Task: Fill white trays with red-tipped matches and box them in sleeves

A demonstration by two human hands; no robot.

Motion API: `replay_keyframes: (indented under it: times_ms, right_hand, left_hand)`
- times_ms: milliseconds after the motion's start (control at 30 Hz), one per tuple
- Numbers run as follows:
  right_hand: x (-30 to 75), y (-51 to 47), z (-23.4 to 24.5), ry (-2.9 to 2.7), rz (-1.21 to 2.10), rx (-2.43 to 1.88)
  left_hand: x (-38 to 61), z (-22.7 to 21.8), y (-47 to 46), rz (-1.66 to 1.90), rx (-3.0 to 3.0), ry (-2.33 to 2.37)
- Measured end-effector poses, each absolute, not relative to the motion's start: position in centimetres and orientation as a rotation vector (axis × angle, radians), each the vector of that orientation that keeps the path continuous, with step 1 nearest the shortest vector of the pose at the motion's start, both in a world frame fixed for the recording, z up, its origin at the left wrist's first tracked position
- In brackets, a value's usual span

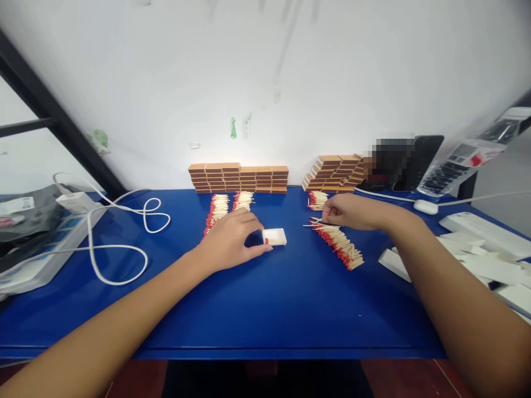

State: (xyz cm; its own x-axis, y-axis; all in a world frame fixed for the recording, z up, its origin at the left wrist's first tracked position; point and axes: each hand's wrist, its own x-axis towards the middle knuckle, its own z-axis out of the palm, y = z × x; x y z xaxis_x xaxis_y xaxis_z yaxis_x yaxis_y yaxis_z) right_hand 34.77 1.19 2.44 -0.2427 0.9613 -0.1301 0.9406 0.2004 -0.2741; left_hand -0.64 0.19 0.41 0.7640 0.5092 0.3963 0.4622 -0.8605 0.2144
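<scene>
In the head view my left hand (232, 236) curves around the left end of a small white matchbox tray (279, 233), thumb at the near side and fingers at the far side. A few red-tipped matches (275, 241) lie along the near side inside it. My right hand (352, 211) pinches at the far end of a long row of matches (338, 243), where a few sticks lie crosswise by the fingertips. Behind it sits a smaller heap of matches (317, 200). Two more rows, a left one (219, 205) and a right one (243, 200), are partly hidden behind my left hand.
Matchboxes stand against the wall in a left stack (239, 178) and a right stack (334, 171). A tilted water bottle (468, 152), a dark phone (423, 160) and loose white trays (489, 260) occupy the right. A white cable (118, 282) loops across the left.
</scene>
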Motion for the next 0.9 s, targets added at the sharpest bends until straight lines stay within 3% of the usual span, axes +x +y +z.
replay_keyframes:
  times_ms: [300, 633, 900]
  right_hand:
    - [32.6, 1.0, 2.9, -2.457, 0.296, -1.806]
    - [25.6, -2.6, 2.6, -2.520, 0.043, -1.401]
    - [23.8, -3.7, 2.8, -2.606, -0.042, -1.499]
  left_hand:
    - [-0.6, 0.3, 0.3, 0.683, 2.856, 0.822]
    - [-0.7, -0.1, 0.4, 0.781, 2.854, 0.965]
    - [-0.3, -0.2, 0.2, 0.779, 2.888, 0.845]
